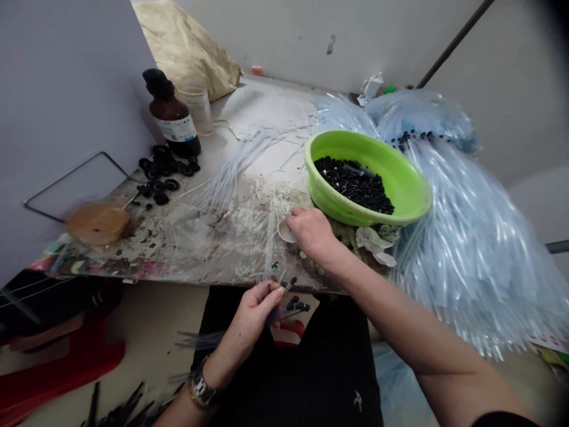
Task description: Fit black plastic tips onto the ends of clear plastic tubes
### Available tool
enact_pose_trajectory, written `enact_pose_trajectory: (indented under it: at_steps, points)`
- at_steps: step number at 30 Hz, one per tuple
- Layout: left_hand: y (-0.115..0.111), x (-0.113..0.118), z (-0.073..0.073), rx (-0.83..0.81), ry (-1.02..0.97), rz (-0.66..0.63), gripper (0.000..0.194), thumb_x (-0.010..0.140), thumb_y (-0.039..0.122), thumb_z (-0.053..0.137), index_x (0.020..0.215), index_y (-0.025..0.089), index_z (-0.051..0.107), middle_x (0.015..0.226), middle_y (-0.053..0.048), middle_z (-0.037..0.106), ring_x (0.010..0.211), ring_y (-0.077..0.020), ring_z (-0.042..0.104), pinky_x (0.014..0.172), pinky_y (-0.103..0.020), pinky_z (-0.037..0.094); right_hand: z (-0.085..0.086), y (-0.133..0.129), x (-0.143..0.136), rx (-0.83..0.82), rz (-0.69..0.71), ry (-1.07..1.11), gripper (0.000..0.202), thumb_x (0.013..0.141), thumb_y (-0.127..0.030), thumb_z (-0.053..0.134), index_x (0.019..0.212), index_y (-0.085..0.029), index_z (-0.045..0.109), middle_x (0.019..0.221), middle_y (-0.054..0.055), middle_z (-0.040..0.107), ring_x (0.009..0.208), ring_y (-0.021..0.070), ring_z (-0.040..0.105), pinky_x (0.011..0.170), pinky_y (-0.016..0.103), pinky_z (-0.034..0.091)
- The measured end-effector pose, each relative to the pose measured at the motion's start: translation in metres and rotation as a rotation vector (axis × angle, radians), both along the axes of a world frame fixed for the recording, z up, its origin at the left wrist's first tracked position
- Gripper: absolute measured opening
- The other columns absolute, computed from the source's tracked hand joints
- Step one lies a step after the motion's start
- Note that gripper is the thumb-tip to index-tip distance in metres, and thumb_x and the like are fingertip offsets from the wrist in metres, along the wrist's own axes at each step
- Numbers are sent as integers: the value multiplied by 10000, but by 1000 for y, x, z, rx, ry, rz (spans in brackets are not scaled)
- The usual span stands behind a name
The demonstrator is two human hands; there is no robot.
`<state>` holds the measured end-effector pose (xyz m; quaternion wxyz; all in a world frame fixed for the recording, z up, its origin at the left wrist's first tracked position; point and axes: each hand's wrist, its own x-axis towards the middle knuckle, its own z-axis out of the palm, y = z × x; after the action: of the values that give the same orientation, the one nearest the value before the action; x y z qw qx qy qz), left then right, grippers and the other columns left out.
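Over my lap, just off the table's front edge, my left hand (260, 302) is closed around several thin clear tubes (200, 340), some with black tips (299, 305) that stick out to the right of the fingers. My right hand (311, 232) is at a small round white dish (287, 230) on the table, its fingers bent together at the rim. Whether those fingertips hold anything is hidden. Right behind that hand stands a green basin (368, 178) with many small black parts (353, 185) in it.
Bundled clear tubes (480, 237) cover the table's right side and hang over its edge. More loose tubes (240, 166) lie at centre-left. A brown bottle (173, 118), a clear cup (198, 110), black rings (162, 169) and a round wooden piece (98, 223) are at the left.
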<state>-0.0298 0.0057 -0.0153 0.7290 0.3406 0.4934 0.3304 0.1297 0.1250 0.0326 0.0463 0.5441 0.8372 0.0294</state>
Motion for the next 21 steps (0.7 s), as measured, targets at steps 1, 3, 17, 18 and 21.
enact_pose_trajectory:
  at_steps: [1,3,17,18,21]
  points:
    - [0,0,0,3,0,1,274,725,419,657,726,172,540,563,61,479,434,-71,439,407,-187,394,1,-1,0,-5,-12,-9,207,864,-124,493,863,-107,699,887,159,666,866,259,577,652,333,373]
    - [0,0,1,8,-3,4,266,729,410,655,726,171,538,567,60,475,438,-71,439,411,-188,398,2,-3,0,-23,-13,-7,199,853,-117,501,857,-114,700,876,150,670,843,247,581,647,328,372]
    - [-1,4,-4,41,34,-24,266,765,410,639,717,165,547,575,64,468,453,-65,423,445,-185,387,19,-15,20,215,-19,463,188,884,-184,497,792,-164,660,829,68,615,818,196,540,725,300,403]
    - [-1,4,-4,46,35,-29,268,764,412,642,721,164,548,579,63,470,458,-66,427,446,-185,384,21,-18,21,259,1,538,190,891,-186,490,803,-160,656,834,69,611,828,193,539,748,300,410]
    - [0,6,-4,57,31,-55,266,769,413,637,733,166,544,571,65,463,464,-73,428,438,-185,374,20,-26,21,329,49,588,199,907,-190,477,818,-152,650,855,79,612,853,193,535,779,301,411]
